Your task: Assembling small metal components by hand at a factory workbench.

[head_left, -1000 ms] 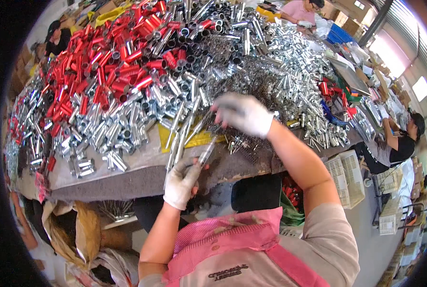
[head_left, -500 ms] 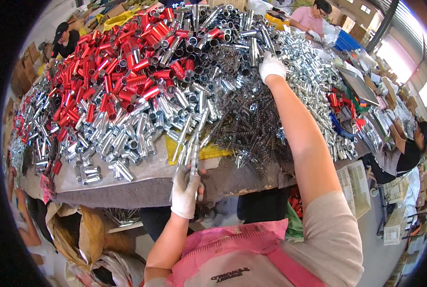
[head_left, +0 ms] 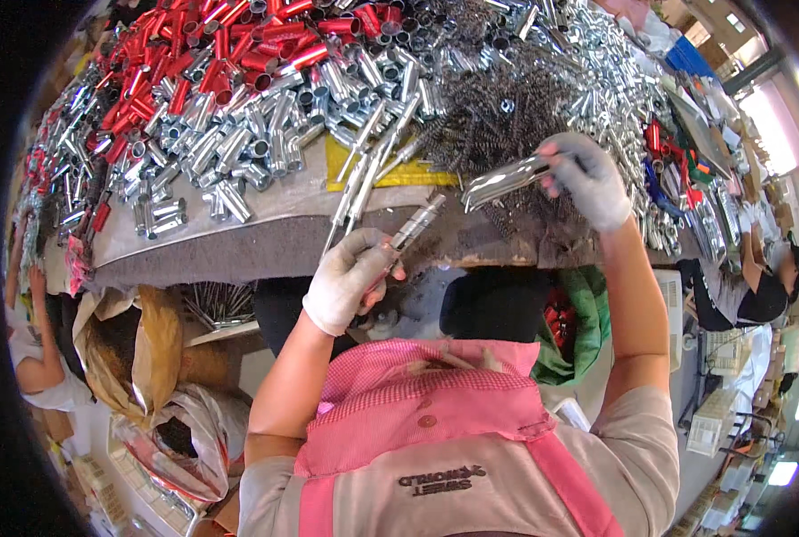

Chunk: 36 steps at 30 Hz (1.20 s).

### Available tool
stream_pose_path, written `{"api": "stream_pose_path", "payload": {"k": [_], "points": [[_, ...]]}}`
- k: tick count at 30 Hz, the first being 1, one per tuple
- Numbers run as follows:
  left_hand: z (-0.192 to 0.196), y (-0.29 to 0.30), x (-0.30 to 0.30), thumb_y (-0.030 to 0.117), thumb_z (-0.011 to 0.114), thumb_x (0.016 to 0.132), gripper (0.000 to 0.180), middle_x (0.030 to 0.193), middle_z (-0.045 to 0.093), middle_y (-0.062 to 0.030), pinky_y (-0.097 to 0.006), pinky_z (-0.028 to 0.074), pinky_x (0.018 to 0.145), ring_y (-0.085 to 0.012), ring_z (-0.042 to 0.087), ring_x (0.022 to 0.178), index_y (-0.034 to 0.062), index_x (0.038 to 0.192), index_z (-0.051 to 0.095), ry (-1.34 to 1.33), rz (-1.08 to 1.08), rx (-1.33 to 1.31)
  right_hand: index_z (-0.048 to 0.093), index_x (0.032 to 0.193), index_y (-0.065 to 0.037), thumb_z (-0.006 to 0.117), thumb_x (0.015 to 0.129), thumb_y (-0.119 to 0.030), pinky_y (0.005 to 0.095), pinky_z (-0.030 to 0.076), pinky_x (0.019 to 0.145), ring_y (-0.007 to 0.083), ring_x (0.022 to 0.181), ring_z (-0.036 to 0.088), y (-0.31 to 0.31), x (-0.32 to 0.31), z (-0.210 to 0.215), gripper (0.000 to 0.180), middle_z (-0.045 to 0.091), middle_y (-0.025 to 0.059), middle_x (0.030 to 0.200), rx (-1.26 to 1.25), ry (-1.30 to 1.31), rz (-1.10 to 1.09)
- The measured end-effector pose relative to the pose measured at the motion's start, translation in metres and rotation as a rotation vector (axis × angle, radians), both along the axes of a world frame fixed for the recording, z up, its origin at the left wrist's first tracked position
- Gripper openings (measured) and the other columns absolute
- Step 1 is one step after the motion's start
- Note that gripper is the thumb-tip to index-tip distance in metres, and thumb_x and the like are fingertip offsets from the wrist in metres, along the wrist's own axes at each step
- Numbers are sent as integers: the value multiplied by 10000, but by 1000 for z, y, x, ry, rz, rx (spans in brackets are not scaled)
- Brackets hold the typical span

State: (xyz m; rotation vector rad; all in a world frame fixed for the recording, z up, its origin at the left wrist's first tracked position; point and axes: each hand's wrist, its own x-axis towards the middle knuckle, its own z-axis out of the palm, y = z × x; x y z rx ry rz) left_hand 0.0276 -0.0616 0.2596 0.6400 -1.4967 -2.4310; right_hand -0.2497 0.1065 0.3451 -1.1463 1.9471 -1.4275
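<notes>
My left hand (head_left: 350,279), in a white glove, is closed round a slim silver metal rod (head_left: 420,221) that slants up to the right over the table's front edge. To its right, my gloved right hand (head_left: 587,179) grips one end of a shiny chrome tube (head_left: 500,184), whose free end points left toward the rod. The two pieces are apart. Several long silver rods (head_left: 370,174) lie on a yellow cloth (head_left: 338,159) just beyond my left hand. Behind the chrome tube spreads a heap of dark coil springs (head_left: 480,116).
Red tubes (head_left: 180,58) and silver tubes (head_left: 225,148) cover the table's left side; small silver parts (head_left: 601,80) cover its right. Below the edge are open sacks (head_left: 162,349) and a green bag (head_left: 587,345) with red pieces. A co-worker (head_left: 766,286) sits at the far right.
My right hand has come back from the far tubes toward me and now holds the chrome tube. The rod in my left hand has tilted to the right. The view has shifted downward.
</notes>
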Motion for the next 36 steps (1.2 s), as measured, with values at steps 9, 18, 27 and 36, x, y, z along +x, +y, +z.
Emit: {"api": "stream_pose_path", "payload": {"k": [9,18,27,36], "points": [[10,20,11,184,528,916,367,839,662,-88,-182,311,391,-42,416,452,-5,1228,482,-56,-273,-44,581,1016,-13,467,951,-206,237,502,577,111,691,589,-2,69,-30,233,604,70,901,264,-286,474],[-3,29,12,263,469,941,460,1009,640,-125,-184,435,466,-115,605,634,-31,1292,422,-33,-307,171,566,1055,-27,310,1001,-317,193,413,435,64,528,504,-14,108,-50,391,604,41,876,348,-352,261],[-21,49,16,350,468,960,496,922,604,-102,-178,342,430,-57,459,533,34,1334,392,96,-416,496,574,1026,-40,346,985,-285,202,386,414,64,496,483,-17,121,-59,338,583,17,837,394,-315,280],[-48,33,27,326,471,957,313,835,539,-76,-186,309,362,-86,426,452,86,1156,440,121,-123,504,608,894,-82,519,787,-162,360,517,730,248,916,592,-36,46,-89,161,579,84,943,268,1255,280]]}}
